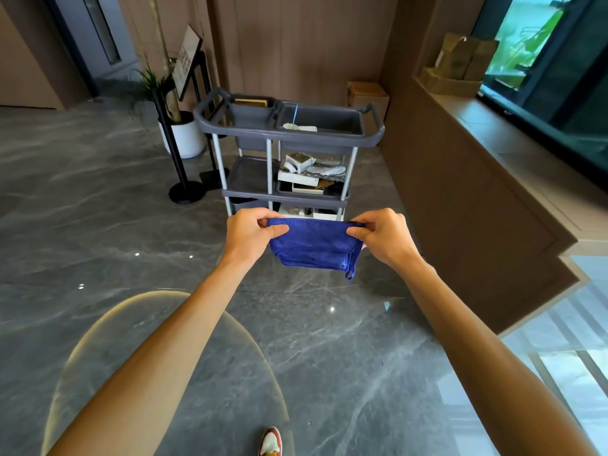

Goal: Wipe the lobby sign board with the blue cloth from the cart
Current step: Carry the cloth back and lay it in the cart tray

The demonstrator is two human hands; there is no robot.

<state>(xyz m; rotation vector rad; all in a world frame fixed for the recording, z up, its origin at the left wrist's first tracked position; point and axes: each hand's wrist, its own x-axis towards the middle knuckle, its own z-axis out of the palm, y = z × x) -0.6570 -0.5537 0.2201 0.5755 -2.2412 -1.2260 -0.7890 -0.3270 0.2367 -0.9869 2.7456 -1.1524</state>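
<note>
A folded blue cloth [312,245] hangs between my two hands at the middle of the view. My left hand [251,233] pinches its upper left corner and my right hand [383,233] pinches its upper right corner. Just beyond the cloth stands the grey three-tier cart [371,138]. The sign board [187,62] is a tilted framed panel on a black stand at the back left, behind the cart's left handle.
A black stanchion post [171,149] with a round base and a potted plant in a white pot [187,136] stand left of the cart. A long wooden counter [493,179] runs along the right with cardboard boxes on it. Grey marble floor surrounds me.
</note>
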